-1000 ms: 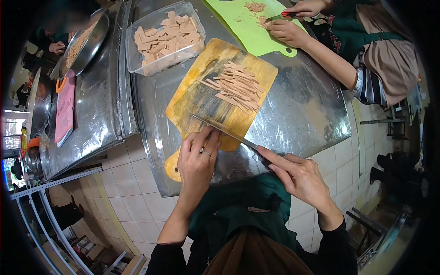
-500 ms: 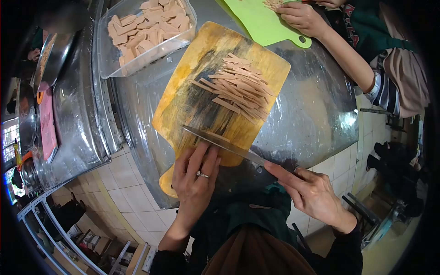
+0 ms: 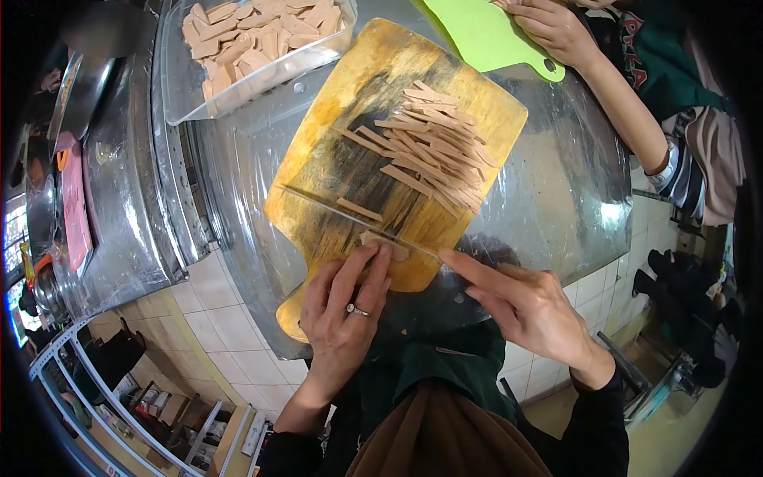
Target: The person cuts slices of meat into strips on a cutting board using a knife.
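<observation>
A wooden cutting board (image 3: 318,159) lies on the plastic-covered table. My right hand (image 3: 528,310) is closed round the handle end of a knife (image 3: 342,211), whose blade crosses the lower part of the board. Fingertips of my left hand (image 3: 346,306), which wears a ring, press a flat brown piece (image 3: 393,248) against the board just beside the blade. A single cut strip (image 3: 359,209) lies beyond the blade. Farther up the board is a loose pile of thin brown strips (image 3: 433,147).
A clear plastic container (image 3: 262,78) of flat brown pieces stands at the upper left. At the upper right a co-worker's hand (image 3: 556,32) rests over a green cutting board (image 3: 485,40). A pink item (image 3: 75,207) lies on the left table.
The knife blade has moved away from my left fingertips and stands more on edge. A separate strip now lies beyond it, and the piece under my fingers shows more. The view has shifted slightly.
</observation>
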